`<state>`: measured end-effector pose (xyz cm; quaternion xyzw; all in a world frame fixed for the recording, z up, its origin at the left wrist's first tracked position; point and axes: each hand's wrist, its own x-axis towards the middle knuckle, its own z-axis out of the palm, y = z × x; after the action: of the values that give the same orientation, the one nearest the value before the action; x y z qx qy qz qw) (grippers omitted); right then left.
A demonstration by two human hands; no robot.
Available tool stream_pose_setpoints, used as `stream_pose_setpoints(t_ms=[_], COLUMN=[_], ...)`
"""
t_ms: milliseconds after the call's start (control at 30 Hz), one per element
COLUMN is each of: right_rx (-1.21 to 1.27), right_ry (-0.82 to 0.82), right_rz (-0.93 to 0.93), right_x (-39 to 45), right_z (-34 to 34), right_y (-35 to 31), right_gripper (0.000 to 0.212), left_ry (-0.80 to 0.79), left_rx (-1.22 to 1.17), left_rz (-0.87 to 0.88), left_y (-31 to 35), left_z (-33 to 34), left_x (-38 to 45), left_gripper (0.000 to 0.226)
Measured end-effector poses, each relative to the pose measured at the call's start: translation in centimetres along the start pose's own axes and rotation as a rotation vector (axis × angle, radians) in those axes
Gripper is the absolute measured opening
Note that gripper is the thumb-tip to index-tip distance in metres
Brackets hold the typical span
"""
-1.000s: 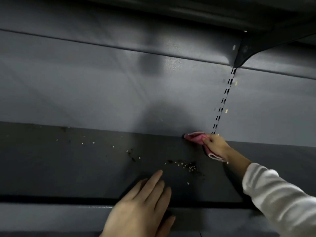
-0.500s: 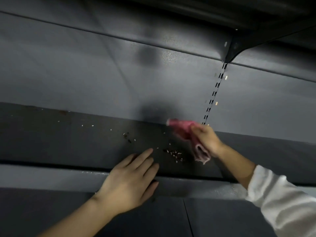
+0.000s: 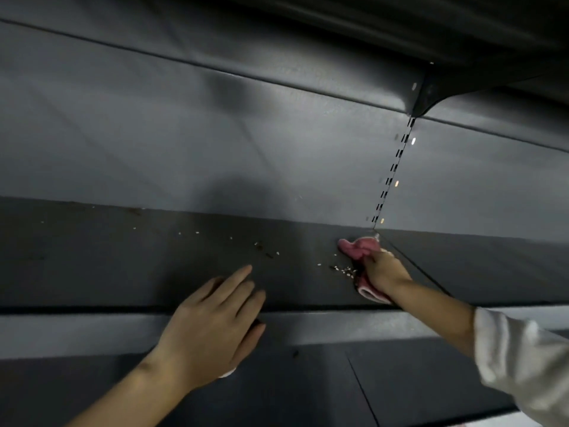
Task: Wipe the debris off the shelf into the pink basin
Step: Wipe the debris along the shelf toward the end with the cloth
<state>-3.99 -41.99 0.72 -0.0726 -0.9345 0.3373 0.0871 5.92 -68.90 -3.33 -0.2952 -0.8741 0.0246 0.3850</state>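
A dark grey shelf [image 3: 92,260] runs across the view. Pale and brown debris [image 3: 343,269] lies in a small heap right of centre, with scattered crumbs [image 3: 264,251] further left. My right hand [image 3: 383,272] presses a pink cloth [image 3: 357,248] onto the shelf near the back wall, just right of the heap. My left hand [image 3: 215,322] rests flat on the shelf's front edge, fingers spread, holding nothing. The pink basin is not in view.
The grey back panel [image 3: 215,143] rises behind the shelf, with a slotted upright [image 3: 392,174] at the right. An upper shelf with a bracket [image 3: 428,97] hangs overhead. A lower shelf [image 3: 308,389] lies below the front edge.
My right hand with the cloth swept left along the shelf's back, then came forward and right, beside the heap. My left hand stayed flat on the front edge.
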Motion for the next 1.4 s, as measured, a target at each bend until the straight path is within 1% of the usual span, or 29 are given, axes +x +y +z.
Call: stream_pose_setpoints(t_ms=[67,133,200,300,333,400,467,500,567,633,700,733,767,833,900,933,1000,1100,1167,1233,1300,1333,1400], right_rx=[0.001,0.062,0.046,0.0,0.029,0.188,0.437,0.529,0.596,0.549,0.497,0.453,0.386,0.242,0.067,0.015,-0.055,-0.054,-0.025,-0.018,0.021,0.056,0.136], right_ry=[0.026,0.042,0.063,0.036,0.025,-0.023,-0.046,-0.033,0.024,0.074,0.056,0.053,0.084,0.146,0.158,0.134,0.06,-0.043,-0.112,-0.175,-0.242,-0.274,-0.299], right_rz=[-0.014,-0.049,-0.056,0.013,0.01,0.022,0.084,0.114,0.145,0.12,0.136,0.175,0.223,0.251,0.192,0.155,0.054,-0.126,-0.237,-0.322,-0.364,-0.384,-0.41], right_x=[-0.8,-1.6,-2.0,-2.0,-2.0,-1.5,-0.8,-0.4,0.6,1.5,2.4,2.9,3.5,4.9,6.2,6.5,7.0,6.6,5.3,4.0,2.9,2.5,2.0], right_z=[2.4,4.6,6.9,9.7,10.1,10.1,8.8,7.6,4.4,0.9,-1.4,-1.8,-1.8,-0.5,1.6,2.8,5.4,9.4,11.5,12.9,13.5,13.6,12.8], right_y=[-3.0,-6.0,-8.6,-12.0,-12.8,-13.7,-13.3,-12.6,-10.2,-6.7,-3.1,-1.6,-0.6,0.1,-1.2,-2.5,-5.4,-9.8,-12.3,-14.2,-15.5,-16.0,-16.5], right_gripper=[0.029,0.027,0.028,0.036,0.037,0.039,0.04,0.04,0.038,0.036,0.035,0.035,0.036,0.038,0.038,0.038,0.038,0.036,0.034,0.034,0.033,0.033,0.033], left_ry=[-0.001,-0.002,-0.007,-0.007,-0.009,-0.02,-0.046,-0.05,-0.046,-0.028,0.0,0.003,0.005,0.004,-0.001,-0.003,-0.01,-0.01,-0.024,-0.04,-0.037,-0.033,-0.036], left_rx=[-0.005,-0.026,-0.063,-0.114,-0.127,-0.128,-0.113,-0.105,-0.081,-0.049,-0.029,-0.021,-0.011,0.01,0.024,0.028,0.02,0.002,-0.015,-0.023,-0.024,-0.024,-0.037], left_rz=[0.034,0.057,0.065,0.069,0.067,0.07,0.066,0.054,0.039,0.042,0.029,0.014,-0.002,-0.016,-0.019,-0.019,-0.019,-0.036,-0.034,-0.037,-0.039,-0.04,-0.039], left_y=[-0.7,-1.2,-1.5,-1.6,-1.5,-1.5,-1.7,-1.9,-2.4,-2.9,-3.4,-3.7,-3.8,-4.1,-4.5,-4.7,-5.0,-4.9,-4.8,-4.8,-4.8,-4.8,-4.8], left_z=[-0.3,-0.7,-0.9,-0.8,-0.9,-0.8,-0.9,-1.1,-1.3,-1.5,-1.4,-1.5,-1.6,-1.8,-1.8,-1.8,-1.8,-1.8,-1.9,-2.0,-2.0,-2.0,-1.9], left_x=[-0.8,-1.4,-1.8,-1.9,-1.7,-1.5,-1.3,-1.3,-1.2,-1.5,-1.9,-2.0,-2.1,-2.4,-2.9,-3.2,-3.6,-3.7,-3.4,-3.4,-3.5,-3.5,-3.6], left_gripper=[0.057,0.044,0.043,0.041,0.041,0.043,0.044,0.045,0.045,0.047,0.06,0.069,0.073,0.073,0.059,0.051,0.049,0.056,0.045,0.041,0.042,0.047,0.065])
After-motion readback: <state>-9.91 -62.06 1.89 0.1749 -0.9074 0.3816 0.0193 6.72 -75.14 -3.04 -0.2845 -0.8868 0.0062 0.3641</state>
